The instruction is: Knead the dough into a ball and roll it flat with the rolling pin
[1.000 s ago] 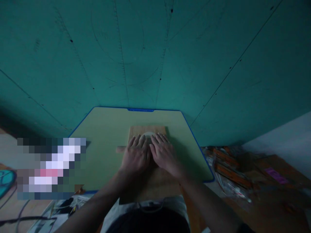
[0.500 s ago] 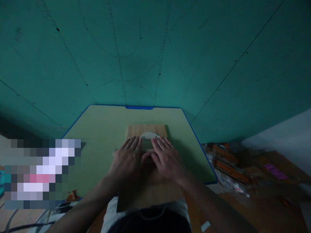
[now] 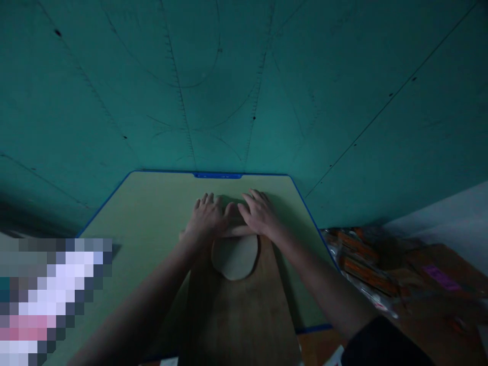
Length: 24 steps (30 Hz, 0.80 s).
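Note:
A flat, pale round of dough (image 3: 235, 259) lies on a long wooden board (image 3: 240, 315). Across its far edge runs a wooden rolling pin (image 3: 240, 231), its ends partly covered by my hands. My left hand (image 3: 207, 216) rests over the pin's left part, palm down, fingers stretched toward the board's far end. Over the right part lies my right hand (image 3: 260, 212), likewise flat with fingers spread forward. Both thumbs point inward, close to each other but apart. The heels of the hands seem to press on the pin.
Under the board is a pale table (image 3: 160, 203) with a blue edge, set against a green wall (image 3: 229, 101). Cardboard boxes (image 3: 430, 264) and plastic-wrapped packages (image 3: 362, 269) lie at the right. A blurred-out patch covers the lower left.
Both hands have pushed forward, away from me, and the rolling pin has rolled to the dough's far edge. More of the dough now shows on the near side. The view has shifted slightly.

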Tool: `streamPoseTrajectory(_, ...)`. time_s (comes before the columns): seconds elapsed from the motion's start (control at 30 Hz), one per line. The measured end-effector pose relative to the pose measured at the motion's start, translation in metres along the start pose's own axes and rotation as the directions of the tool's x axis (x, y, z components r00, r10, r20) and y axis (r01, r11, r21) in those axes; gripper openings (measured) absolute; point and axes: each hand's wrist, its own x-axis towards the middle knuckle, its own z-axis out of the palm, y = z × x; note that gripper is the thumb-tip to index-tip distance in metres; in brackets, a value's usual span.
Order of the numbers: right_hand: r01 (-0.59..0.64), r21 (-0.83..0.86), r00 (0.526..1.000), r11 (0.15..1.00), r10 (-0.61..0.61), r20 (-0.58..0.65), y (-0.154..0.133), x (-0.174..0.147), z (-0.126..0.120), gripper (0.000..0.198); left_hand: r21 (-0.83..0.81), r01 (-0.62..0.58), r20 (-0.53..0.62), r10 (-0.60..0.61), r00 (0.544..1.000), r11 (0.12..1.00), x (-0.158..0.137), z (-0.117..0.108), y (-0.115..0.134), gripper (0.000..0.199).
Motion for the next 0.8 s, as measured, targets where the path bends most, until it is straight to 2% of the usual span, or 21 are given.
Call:
streamPoseTrajectory(0.1,-0.007,-0.025,1.0,1.0,0.007,-0.003,-0.004,-0.011,-0.002,0.042,0.02,0.007,-0.022,-0.006,1.0,1.0,-0.013,-0.005,0.006,0.054)
streamPoseTrajectory(0.27,0.039,-0.102,0.998,0.994,-0.043,-0.034,-0.02,-0.056,-0.003,0.051,0.077,-0.006,-0.081,0.013,0.997,0.997,-0.054,-0.011,0.018,0.055)
streamPoseTrajectory(0.43,0.032,-0.089,0.995,0.996,-0.04,-0.093,-0.034,-0.105,0.0,0.054,0.123,-0.12,-0.159,0.139,0.977,0.985,-0.103,-0.014,0.026,0.055)
streamPoseTrajectory(0.6,0.095,0.006,0.985,0.995,-0.093,-0.142,-0.037,-0.14,-0.003,0.048,0.126,-0.222,-0.254,0.248,0.935,0.967,-0.151,-0.016,0.029,0.05)
streamPoseTrajectory(0.7,0.071,0.061,0.985,0.996,-0.061,-0.159,-0.039,-0.142,-0.007,0.046,0.103,-0.252,-0.236,0.27,0.933,0.962,-0.157,-0.02,0.027,0.048)
streamPoseTrajectory(0.8,-0.005,0.053,0.991,0.999,0.012,-0.13,-0.038,-0.126,-0.008,0.046,0.077,-0.189,-0.159,0.199,0.967,0.979,-0.134,-0.023,0.024,0.048)
